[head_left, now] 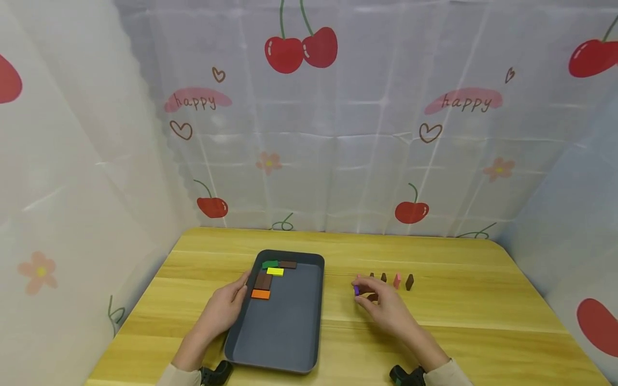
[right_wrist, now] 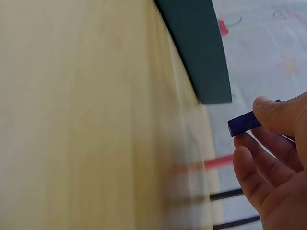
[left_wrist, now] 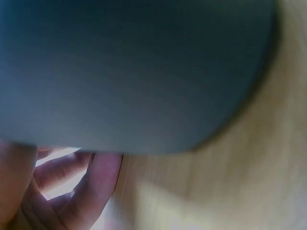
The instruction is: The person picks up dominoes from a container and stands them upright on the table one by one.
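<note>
We are watching two bare hands working over a wood-grain desk (head_left: 357,343). The right hand (head_left: 386,310) is pinching a purple domino block (head_left: 357,290) between thumb and fingertips, closing only to the block's thickness; in the right wrist view its lower fingers are curving loosely. The block is sitting right of the tray, near the left end of a row; we are not managing to tell whether it is touching the desk. In that row, pink blocks (head_left: 397,281) and dark brown blocks (head_left: 410,282) are standing on end, some partly hiding behind the hand. The left hand (head_left: 223,308) is holding the dark grey tray (head_left: 289,332) by its left side, fingers bending against it. Toward the tray's far left, a green block (head_left: 270,264), a yellow block (head_left: 275,272), an orange block (head_left: 260,294) and brown pieces (head_left: 263,281) are lying close together. Behind, a cherry-print sheet (head_left: 328,182) is hanging.
</note>
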The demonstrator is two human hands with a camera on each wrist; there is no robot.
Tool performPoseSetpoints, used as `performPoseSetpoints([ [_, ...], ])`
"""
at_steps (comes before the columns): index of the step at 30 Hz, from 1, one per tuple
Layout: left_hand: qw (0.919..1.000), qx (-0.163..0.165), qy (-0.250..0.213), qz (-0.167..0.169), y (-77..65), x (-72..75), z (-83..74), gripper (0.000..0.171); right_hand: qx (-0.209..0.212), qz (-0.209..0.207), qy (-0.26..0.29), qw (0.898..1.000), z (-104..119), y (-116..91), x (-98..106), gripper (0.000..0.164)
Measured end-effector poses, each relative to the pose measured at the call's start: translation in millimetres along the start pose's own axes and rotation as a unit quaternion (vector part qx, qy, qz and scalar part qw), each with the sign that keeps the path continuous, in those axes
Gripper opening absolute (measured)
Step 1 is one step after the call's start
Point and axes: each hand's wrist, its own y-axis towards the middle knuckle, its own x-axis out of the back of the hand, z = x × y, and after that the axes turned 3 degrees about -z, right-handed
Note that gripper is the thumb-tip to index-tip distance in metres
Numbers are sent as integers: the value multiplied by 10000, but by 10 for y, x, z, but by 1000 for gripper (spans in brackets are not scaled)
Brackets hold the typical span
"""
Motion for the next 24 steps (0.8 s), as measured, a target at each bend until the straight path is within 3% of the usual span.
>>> performPoseSetpoints([
  [24, 10000, -17, 41, -19, 11, -12, 23, 49, -522, -500, -337, 9968, -297, -171, 296, 31],
])
